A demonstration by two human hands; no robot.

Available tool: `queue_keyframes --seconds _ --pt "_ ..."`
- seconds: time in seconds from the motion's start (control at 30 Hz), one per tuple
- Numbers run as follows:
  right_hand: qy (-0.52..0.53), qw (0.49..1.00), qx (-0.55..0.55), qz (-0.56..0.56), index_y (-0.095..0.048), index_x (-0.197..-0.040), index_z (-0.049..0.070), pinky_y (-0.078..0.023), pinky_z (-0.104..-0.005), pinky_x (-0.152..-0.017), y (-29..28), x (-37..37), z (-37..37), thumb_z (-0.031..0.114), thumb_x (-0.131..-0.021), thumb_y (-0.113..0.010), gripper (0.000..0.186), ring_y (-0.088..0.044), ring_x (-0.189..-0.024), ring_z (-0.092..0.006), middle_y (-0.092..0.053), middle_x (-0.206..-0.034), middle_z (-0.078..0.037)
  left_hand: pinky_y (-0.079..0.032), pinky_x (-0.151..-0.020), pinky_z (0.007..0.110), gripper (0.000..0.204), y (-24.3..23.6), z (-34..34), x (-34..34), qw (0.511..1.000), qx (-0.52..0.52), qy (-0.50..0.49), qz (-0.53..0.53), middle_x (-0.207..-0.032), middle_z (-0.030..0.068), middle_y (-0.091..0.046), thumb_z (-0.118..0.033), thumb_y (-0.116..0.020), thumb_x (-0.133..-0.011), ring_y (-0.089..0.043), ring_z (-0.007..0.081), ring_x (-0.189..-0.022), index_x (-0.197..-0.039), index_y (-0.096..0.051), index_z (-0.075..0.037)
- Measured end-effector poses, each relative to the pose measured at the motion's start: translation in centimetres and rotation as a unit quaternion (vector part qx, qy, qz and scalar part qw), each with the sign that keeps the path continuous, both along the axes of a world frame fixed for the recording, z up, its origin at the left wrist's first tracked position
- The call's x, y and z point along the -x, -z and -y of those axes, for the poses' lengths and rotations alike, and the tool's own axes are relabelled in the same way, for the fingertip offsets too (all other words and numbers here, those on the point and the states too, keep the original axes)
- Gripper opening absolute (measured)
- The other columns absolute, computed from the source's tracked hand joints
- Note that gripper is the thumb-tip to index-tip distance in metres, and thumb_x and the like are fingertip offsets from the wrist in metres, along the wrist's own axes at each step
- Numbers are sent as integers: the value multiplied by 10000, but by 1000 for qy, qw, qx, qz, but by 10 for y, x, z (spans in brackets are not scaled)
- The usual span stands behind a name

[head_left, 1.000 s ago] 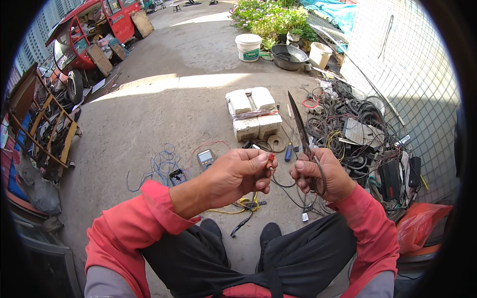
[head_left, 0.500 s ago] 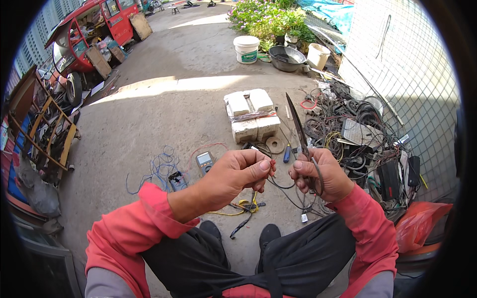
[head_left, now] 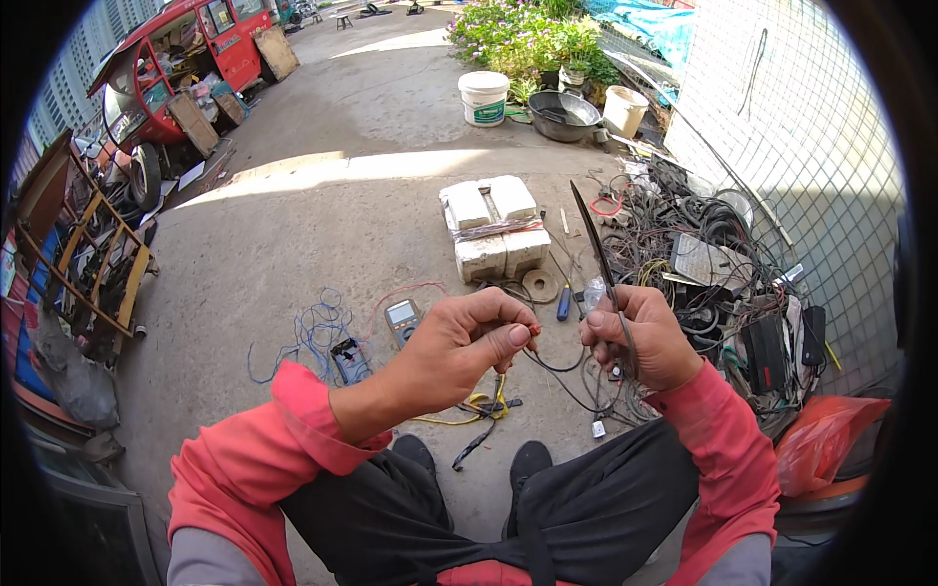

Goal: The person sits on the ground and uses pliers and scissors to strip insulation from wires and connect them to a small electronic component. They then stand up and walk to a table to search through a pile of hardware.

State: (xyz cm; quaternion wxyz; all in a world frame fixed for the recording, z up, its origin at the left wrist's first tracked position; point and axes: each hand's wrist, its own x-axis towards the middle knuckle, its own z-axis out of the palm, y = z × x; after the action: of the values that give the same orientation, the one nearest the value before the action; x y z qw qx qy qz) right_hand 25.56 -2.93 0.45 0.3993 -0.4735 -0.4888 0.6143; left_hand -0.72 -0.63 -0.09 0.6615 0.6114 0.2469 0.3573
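My left hand [head_left: 467,350] is closed in a pinch, thumb against fingers, with a small red end [head_left: 534,330] showing at the fingertips. It looks like wire, though most of it is hidden. In my right hand [head_left: 647,337] is a pair of long-bladed dark scissors [head_left: 593,227], blades pointing up and away. The scissors are seen nearly edge-on, apart from the red end. Under my hands, a black cable [head_left: 557,367] runs over the ground, and yellow wire with black pieces [head_left: 481,402] lies between my shoes.
A multimeter [head_left: 402,316] and tangled blue wire [head_left: 318,327] lie left of my hands. Ahead are tied white blocks [head_left: 496,230], a ring-shaped disc [head_left: 539,285] and a blue-handled screwdriver [head_left: 564,303]. At right, a heap of cables [head_left: 708,220] lies by a wire-mesh fence [head_left: 831,225].
My right hand has turned the scissors, so their blades now look thinner and point slightly farther right. My left fingers have shifted a little and cover more of the red end.
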Motion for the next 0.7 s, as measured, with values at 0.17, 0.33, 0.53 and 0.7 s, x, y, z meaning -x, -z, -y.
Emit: queue_keyframes --seconds 0.17,0.33,0.53,0.7 --pt "33 994 -56 85 -661 -839 -12 -499 -263 -496 8 -13 -6 217 -898 -749 252 -599 -553 -99 -669 -719 -63 -480 -672 224 93 -3 2 2 998 -49 -24 -17 -921 14 -651 -76 -608 -990 -555 51 -733 -1047 -651 -16" --pt "17 988 -36 148 -670 -853 -15 -499 -240 -475 30 -45 -14 242 -890 -761 275 -621 -560 -94 -681 -726 -54 -500 -679 230 110 -2 1 10 995 -89 -25 -26 -955 41 -611 -82 -601 -997 -571 72 -739 -1048 -632 11" --pt "-52 963 99 243 -696 -796 -16 -479 -241 -475 84 -78 -6 355 -879 -776 388 -596 -536 -91 -692 -711 -73 -499 -673 234 91 0 -5 35 994 -59 -68 -56 -936 36 -611 -68 -587 -1002 -576 73 -725 -1039 -630 4" --pt "-47 928 168 328 -682 -742 -14 -480 -283 -504 202 -83 49 311 -892 -763 367 -604 -543 -129 -678 -682 -73 -503 -678 246 109 3 -6 55 992 -44 -99 -71 -920 48 -635 -87 -562 -1018 -598 91 -710 -1041 -615 5"
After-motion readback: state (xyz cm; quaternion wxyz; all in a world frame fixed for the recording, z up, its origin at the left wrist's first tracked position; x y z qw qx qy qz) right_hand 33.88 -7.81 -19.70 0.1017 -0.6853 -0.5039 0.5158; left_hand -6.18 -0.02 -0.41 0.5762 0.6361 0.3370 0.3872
